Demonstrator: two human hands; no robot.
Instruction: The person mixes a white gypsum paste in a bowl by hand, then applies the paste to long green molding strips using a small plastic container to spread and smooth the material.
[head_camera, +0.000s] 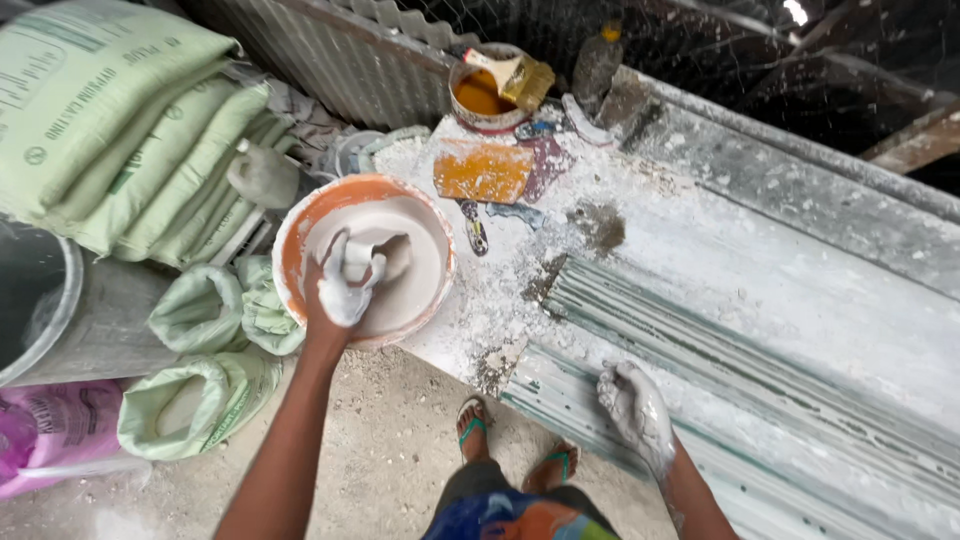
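My left hand (345, 285), coated in white paste, reaches into an orange basin (300, 225) filled with white plaster mix (410, 270) and closes around a lump of the wet mix. My right hand (635, 405), also caked white, rests with fingers spread on the near edge of a long grooved moulding strip (760, 400) that lies along the white-crusted workbench (780, 270).
Stacked pale green sacks (120, 120) lie at the left, with open sacks (200, 400) below. A tin of orange liquid with a brush (490, 90), an orange sponge pad (482, 172) and scrapers (475, 228) sit at the bench's far end. A corrugated sheet (340, 55) stands behind. My sandalled feet (475, 425) stand on concrete.
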